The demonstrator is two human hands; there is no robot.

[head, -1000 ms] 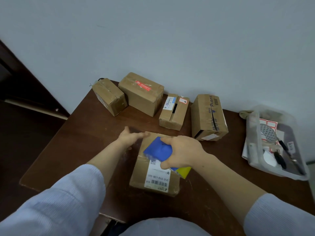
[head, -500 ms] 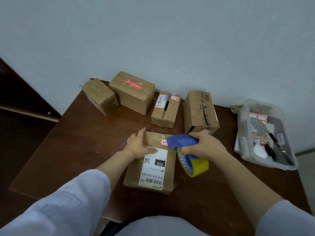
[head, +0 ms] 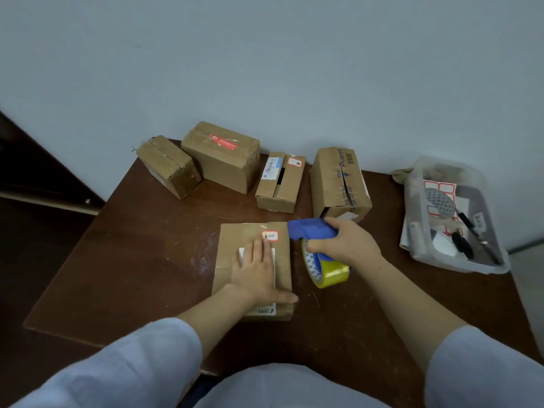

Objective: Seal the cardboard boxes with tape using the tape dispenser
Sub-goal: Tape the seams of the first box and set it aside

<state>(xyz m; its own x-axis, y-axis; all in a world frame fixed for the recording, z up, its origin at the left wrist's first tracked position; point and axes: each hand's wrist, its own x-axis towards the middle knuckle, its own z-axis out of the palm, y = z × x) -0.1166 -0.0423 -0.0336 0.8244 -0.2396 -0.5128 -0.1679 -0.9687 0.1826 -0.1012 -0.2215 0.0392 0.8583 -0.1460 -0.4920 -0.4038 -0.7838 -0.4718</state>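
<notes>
Since the earlier frames the tape dispenser (head: 321, 266) has come off the top of the near box and down past its right edge. The left hand (head: 256, 272) has slid back from the far end to the middle of the lid.

The brown surface (head: 141, 260) carries everything. Four cardboard boxes stand along its far side by the wall: a small taped one (head: 169, 166) at the left, a bigger one with a red sticker (head: 220, 156), a slim one with a dark gap between its flaps (head: 279, 184), and a tall one with a split seam (head: 338, 181). A clear plastic bin (head: 413, 213) of labels and tools sits at the right edge.

The flat cardboard box (head: 235, 240) being worked on lies nearest the person, its long axis running straight away from them. The left hand is pressed flat on it with fingers straight and together and thumb out toward the right edge, holding nothing. It covers most of a white shipping label (head: 265, 311). A small red-bordered sticker (head: 270, 235) shows just beyond the fingertips.

The right hand (head: 344, 245) has a closed grip round the dispenser's blue handle, with the yellow roll hanging below, just beside the box's right edge.

So the box lies directly left of that grip, and a further strip would probably run along the long axis. If this box is done, the two gaping boxes sit beyond, nearer the right hand.
</notes>
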